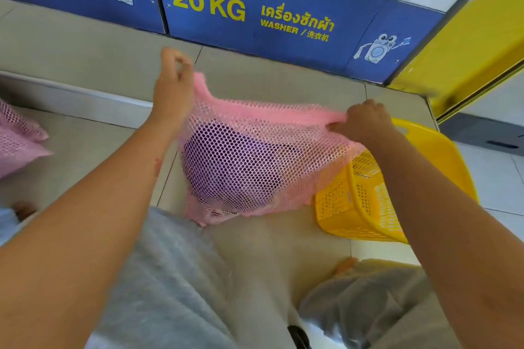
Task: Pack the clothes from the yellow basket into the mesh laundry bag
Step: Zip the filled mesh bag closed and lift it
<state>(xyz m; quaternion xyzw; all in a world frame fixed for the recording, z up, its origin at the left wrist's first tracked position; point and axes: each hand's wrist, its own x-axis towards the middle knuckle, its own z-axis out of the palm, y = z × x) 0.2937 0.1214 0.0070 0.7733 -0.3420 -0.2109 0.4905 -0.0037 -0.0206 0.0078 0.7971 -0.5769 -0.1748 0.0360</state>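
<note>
A pink mesh laundry bag hangs in the air in the middle of the view, stretched between both hands. Dark purple clothes show through its mesh. My left hand grips the bag's top edge at the left, raised highest. Over at the right end of that edge, my right hand is closed on the rim. The yellow plastic basket stands on the floor at the right, partly behind the bag and my right forearm. Its inside is mostly hidden.
Blue washer fronts marked "20 KG WASHER" run along the back. A yellow panel stands at the right. Another pink mesh bag lies at the left edge. My grey-trousered legs fill the bottom over the beige tile floor.
</note>
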